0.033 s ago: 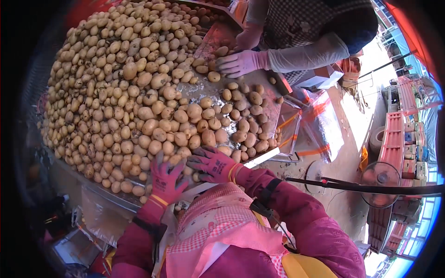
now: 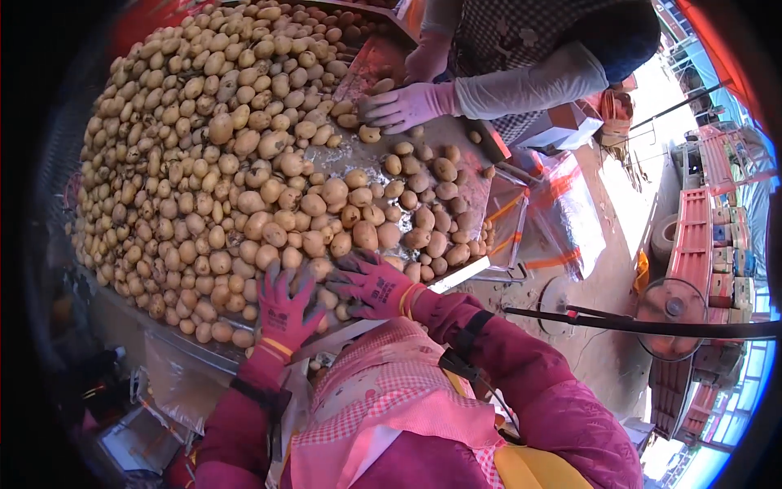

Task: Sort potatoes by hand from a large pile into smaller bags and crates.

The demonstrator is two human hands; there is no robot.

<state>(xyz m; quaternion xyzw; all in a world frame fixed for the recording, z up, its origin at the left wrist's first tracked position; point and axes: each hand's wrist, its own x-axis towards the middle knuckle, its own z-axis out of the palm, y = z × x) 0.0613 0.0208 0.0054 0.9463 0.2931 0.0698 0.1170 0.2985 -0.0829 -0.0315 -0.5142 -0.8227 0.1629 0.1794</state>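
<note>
A large heap of yellow-brown potatoes (image 2: 220, 163) covers a metal sorting table (image 2: 456, 277). My left hand (image 2: 283, 308), in a pink glove, lies with fingers spread on the potatoes at the table's near edge. My right hand (image 2: 376, 285), also in a pink glove, rests flat with fingers apart on potatoes just to the right of it. Neither hand grips a potato. Across the table, another person's hand (image 2: 403, 106) in a pale purple glove presses on a few potatoes near the heap's far side.
Clear plastic bags with orange stripes (image 2: 554, 212) hang off the table's right side. A cardboard box (image 2: 566, 122) sits by the other person. Red crates (image 2: 692, 236), a round fan (image 2: 672, 314) and a black pole (image 2: 652, 326) stand at the right.
</note>
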